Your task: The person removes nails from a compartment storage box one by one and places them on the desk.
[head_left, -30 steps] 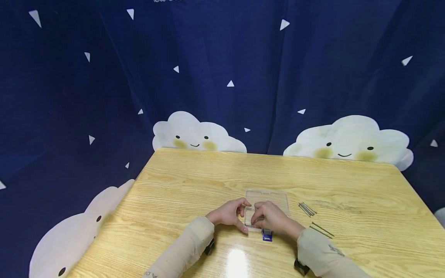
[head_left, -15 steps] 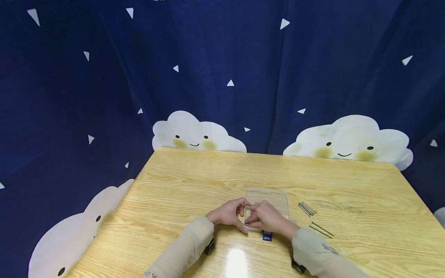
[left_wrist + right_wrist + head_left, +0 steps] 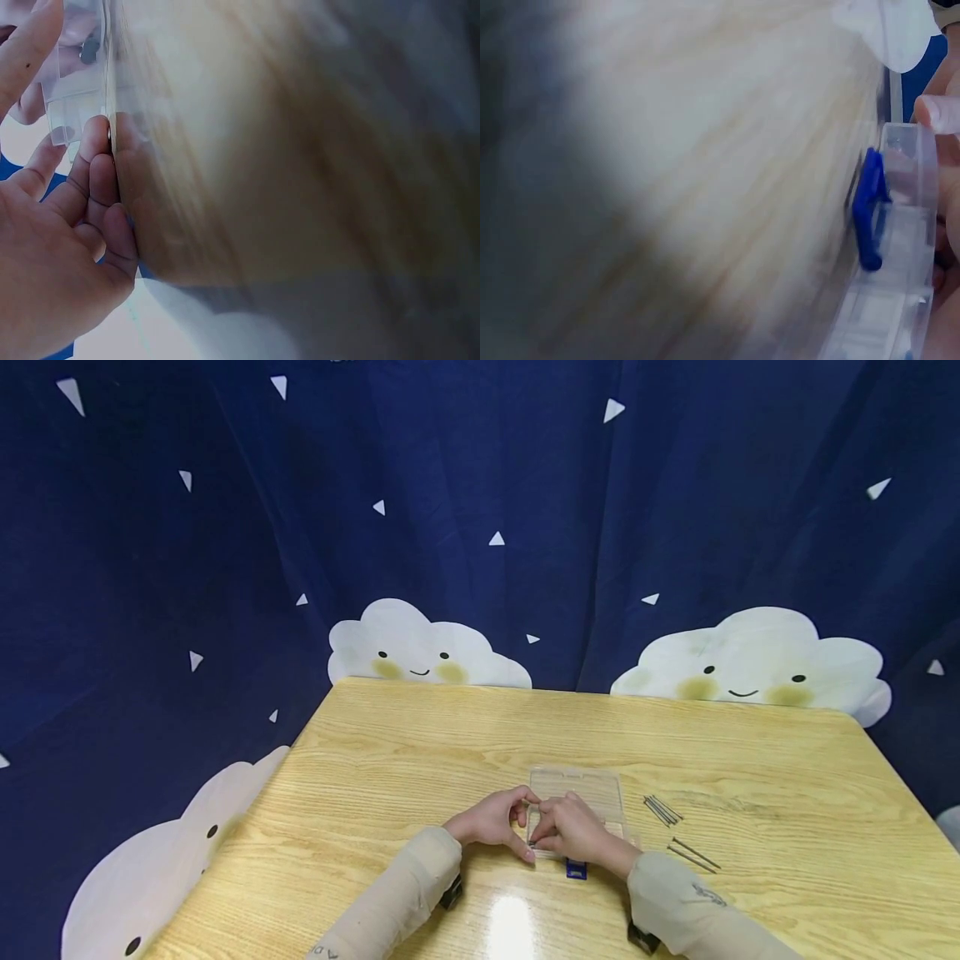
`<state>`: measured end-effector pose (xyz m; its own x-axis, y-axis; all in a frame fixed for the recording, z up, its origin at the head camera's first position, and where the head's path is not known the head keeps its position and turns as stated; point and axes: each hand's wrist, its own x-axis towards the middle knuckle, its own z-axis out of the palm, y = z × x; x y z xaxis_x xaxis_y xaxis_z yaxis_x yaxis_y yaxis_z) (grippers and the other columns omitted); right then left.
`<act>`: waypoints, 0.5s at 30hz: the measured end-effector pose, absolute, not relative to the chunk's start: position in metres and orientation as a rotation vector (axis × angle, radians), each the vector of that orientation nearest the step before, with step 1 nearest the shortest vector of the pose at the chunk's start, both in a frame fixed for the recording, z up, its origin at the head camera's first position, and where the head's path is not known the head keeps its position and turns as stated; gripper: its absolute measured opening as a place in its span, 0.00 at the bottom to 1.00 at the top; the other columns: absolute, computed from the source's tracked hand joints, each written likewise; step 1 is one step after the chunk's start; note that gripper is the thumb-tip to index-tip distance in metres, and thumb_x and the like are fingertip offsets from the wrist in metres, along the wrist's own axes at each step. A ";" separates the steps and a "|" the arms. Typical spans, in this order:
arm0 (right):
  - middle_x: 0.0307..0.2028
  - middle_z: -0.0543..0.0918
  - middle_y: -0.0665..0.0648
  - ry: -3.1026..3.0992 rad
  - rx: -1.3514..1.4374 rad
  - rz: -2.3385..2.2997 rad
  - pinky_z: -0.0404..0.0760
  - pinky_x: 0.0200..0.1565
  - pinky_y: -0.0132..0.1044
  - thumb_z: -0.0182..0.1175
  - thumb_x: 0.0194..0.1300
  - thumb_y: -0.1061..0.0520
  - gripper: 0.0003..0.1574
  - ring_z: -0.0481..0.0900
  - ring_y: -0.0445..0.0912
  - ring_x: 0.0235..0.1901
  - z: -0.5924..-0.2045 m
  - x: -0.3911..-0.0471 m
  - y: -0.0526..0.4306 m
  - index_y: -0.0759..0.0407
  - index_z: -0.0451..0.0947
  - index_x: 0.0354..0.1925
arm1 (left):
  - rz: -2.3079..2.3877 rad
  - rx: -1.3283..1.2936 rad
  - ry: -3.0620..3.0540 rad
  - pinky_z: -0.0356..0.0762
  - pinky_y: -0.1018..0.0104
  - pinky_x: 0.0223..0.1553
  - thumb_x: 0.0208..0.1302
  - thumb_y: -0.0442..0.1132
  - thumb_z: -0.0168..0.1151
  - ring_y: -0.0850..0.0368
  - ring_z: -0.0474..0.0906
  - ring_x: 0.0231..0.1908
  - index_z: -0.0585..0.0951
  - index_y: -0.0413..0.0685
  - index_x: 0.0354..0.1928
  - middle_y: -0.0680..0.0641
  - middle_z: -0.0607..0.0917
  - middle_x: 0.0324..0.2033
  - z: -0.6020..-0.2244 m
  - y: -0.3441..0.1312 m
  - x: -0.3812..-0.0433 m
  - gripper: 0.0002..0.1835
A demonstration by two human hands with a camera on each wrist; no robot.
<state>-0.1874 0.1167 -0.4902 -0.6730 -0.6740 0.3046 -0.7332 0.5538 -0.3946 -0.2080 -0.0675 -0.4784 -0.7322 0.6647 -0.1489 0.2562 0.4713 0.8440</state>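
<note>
A clear plastic box [image 3: 576,783] lies with its lid opened toward the back of the table, a blue latch [image 3: 576,869] at its front. My left hand [image 3: 495,820] grips the box's left end, thumb on the front corner and fingers behind. In the right wrist view that thumb [image 3: 939,112] presses the corner beside the blue latch [image 3: 868,210]. My right hand [image 3: 573,828] reaches into the left compartment, pinching a small dark metal piece [image 3: 532,843]. Through the clear wall in the left wrist view the metal piece [image 3: 89,49] shows near the fingertips; its full shape is hidden.
Right of the box lies a bunch of several long nails [image 3: 663,811]. Nearer the front, two more nails [image 3: 693,854] lie side by side on the wooden table [image 3: 420,735]. A dark blue curtain [image 3: 450,527] with clouds hangs behind the table.
My right hand has shifted a little left within the box, its fingertips now close to the left wall with the metal piece. The left hand and the loose nails have stayed put.
</note>
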 end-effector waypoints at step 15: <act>0.22 0.75 0.40 -2.702 1.149 1.024 0.54 0.33 0.36 0.71 0.43 0.59 0.05 0.70 0.35 0.24 -0.489 -0.186 0.117 0.51 0.84 0.20 | 1.173 0.788 2.270 0.60 0.74 0.25 0.35 0.33 0.77 0.62 0.62 0.21 0.72 0.47 0.51 0.43 0.74 0.26 -0.479 -0.067 -0.209 0.35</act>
<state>-0.1865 0.1174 -0.4892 -0.7265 -0.6316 0.2707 -0.6524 0.5104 -0.5602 -0.2092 -0.0673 -0.4793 -0.7284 0.6711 -0.1381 0.2756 0.4716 0.8376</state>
